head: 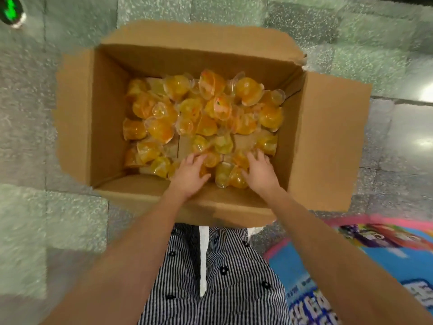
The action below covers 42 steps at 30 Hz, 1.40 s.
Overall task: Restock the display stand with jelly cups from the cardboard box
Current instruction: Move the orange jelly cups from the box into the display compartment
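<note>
While the person stands over the cardboard box point(77, 118), a striped garment point(225, 277) lies nearest the viewpoint, with a colourful printed surface point(375, 254) to the person's right; whether that belongs to the display stand cannot be determined. Both bare forearms point(145, 231) extend down into the box. Left hand point(191, 172): palm down, fingers reaching forward over the heap, thumb apart; a cup sits between thumb and fingers, but blur prevents confirming a closed hold. Right hand point(259, 171): palm down, fingers splayed and resting on the cups, nothing enclosed. Risk: the jelly cups point(201, 109) lie loose, tilted and overlapping, so scooping several at once would likely shed one back into the box or onto the floor; the smooth domed bodies probably offer little purchase, and a hard squeeze could stress a seal. Position: the nearest cups lie directly beneath and between the two hands, against the near wall. Beyond them patches of bare cardboard bottom show, then the bulk of the orange heap spreads toward the far wall. The flaps point(328, 137) are folded outward. Speckled grey floor tiles point(234, 10) surround the box.
</note>
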### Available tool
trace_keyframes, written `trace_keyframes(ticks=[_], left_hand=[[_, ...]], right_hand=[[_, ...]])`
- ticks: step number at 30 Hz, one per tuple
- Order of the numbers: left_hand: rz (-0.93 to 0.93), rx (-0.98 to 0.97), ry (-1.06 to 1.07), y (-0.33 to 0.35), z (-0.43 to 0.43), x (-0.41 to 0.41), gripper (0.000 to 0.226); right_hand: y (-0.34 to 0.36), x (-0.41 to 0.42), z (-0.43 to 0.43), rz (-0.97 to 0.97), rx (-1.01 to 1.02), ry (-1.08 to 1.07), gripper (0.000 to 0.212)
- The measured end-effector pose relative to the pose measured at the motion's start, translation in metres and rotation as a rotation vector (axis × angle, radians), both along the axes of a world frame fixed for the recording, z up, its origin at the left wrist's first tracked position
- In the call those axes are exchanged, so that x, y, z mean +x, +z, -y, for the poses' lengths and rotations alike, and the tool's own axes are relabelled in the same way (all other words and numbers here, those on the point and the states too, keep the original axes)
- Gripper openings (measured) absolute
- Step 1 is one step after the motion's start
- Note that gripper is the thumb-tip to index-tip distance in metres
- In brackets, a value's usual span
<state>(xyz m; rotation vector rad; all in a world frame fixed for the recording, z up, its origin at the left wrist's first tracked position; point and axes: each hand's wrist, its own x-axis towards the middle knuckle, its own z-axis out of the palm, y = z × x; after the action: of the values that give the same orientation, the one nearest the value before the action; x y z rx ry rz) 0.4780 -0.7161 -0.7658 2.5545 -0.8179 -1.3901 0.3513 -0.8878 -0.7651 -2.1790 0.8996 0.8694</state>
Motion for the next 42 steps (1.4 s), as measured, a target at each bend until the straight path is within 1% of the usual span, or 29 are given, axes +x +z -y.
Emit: trace_keyframes(ticks=[4, 6, 9, 12, 16, 20, 24, 29, 31, 35, 39, 42], left_hand=[[0.054, -0.062, 0.041, -0.018, -0.001, -0.004, 0.063], [0.103, -0.078, 0.002, -0.023, 0.003, -0.003, 0.061], [0.136, -0.068, -0.106, -0.033, 0.008, -0.006, 0.061], [0.188, -0.073, -0.127, -0.041, 0.011, -0.007, 0.056], [0.262, -0.076, -0.154, -0.047, 0.013, -0.006, 0.048], [0.300, -0.103, -0.132, -0.048, 0.014, -0.007, 0.041], [0.306, -0.099, -0.112, -0.043, 0.011, -0.005, 0.039], [0.351, -0.147, -0.036, -0.035, 0.006, -0.002, 0.031], [0.365, -0.140, -0.029, -0.031, 0.005, -0.006, 0.032], [0.312, -0.077, -0.117, -0.027, 0.008, -0.014, 0.036], [0.190, -0.071, -0.027, -0.024, 0.005, -0.006, 0.035], [0.134, -0.053, -0.056, -0.027, 0.011, -0.002, 0.029]], right_hand=[[-0.023, -0.003, -0.002, 0.004, 0.015, -0.001, 0.052], [-0.032, -0.007, -0.003, 0.015, 0.012, -0.021, 0.052], [-0.041, -0.014, -0.009, 0.092, -0.003, -0.073, 0.049], [-0.050, -0.019, -0.016, 0.164, -0.042, -0.122, 0.045], [-0.057, -0.016, -0.019, 0.154, -0.083, -0.151, 0.041], [-0.060, -0.013, -0.014, 0.163, -0.085, -0.139, 0.040], [-0.060, -0.015, -0.009, 0.181, -0.028, -0.156, 0.041], [-0.056, -0.012, -0.003, 0.212, 0.019, -0.184, 0.042], [-0.055, -0.012, -0.003, 0.221, 0.026, -0.207, 0.042], [-0.053, -0.013, -0.007, 0.253, 0.041, -0.268, 0.042], [-0.046, -0.015, -0.007, 0.284, 0.056, -0.355, 0.042], [-0.043, -0.018, -0.008, 0.304, 0.049, -0.379, 0.042]])
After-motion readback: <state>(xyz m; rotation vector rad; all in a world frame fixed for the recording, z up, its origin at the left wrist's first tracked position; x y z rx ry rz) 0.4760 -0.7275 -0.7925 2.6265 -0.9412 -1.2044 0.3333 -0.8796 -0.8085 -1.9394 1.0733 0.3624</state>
